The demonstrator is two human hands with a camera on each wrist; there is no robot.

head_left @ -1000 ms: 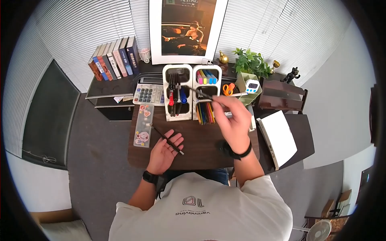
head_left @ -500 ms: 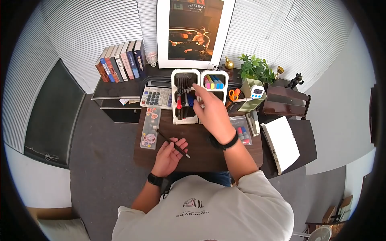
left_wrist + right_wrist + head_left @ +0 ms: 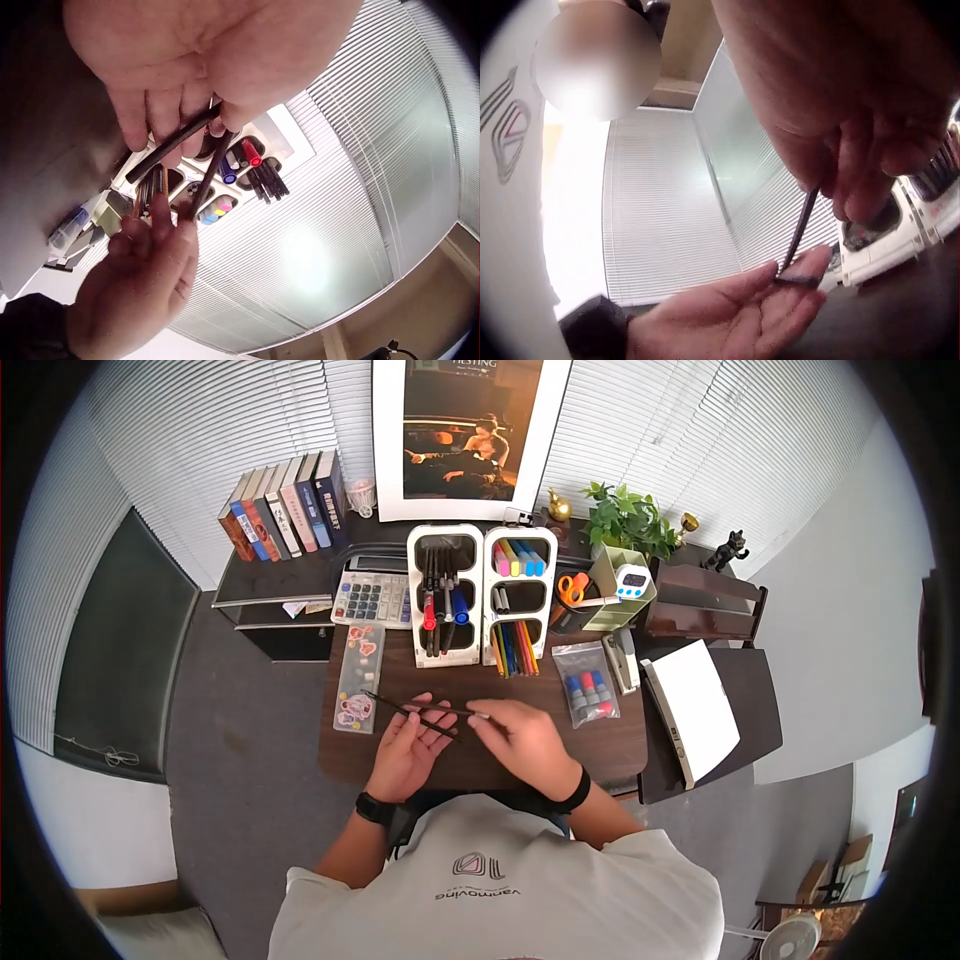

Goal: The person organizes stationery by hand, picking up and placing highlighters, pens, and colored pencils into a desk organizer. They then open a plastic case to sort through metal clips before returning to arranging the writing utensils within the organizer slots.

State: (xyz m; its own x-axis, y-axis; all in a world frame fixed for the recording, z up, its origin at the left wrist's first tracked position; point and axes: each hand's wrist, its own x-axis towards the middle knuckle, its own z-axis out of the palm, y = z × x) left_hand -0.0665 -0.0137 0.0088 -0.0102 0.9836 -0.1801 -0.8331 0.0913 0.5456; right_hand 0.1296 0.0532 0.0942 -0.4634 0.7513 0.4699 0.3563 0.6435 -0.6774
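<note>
Gathering the right-hand pen (image 3: 212, 174) and the left-hand pen (image 3: 173, 145) into one bunch seemed the step in progress, both dark and held above the desk (image 3: 600, 755). The right hand (image 3: 525, 745) pinched its pen near one end; the left hand (image 3: 402, 752) held its own between thumb and fingers. Next probably called for lining them up under the left thumb before releasing.

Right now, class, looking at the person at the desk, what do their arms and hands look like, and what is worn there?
The ungloved left hand has a black, squarish watch-like device strapped at its wrist; the ungloved right hand has a black band there. The off-white fabric sleeves are short.
</note>
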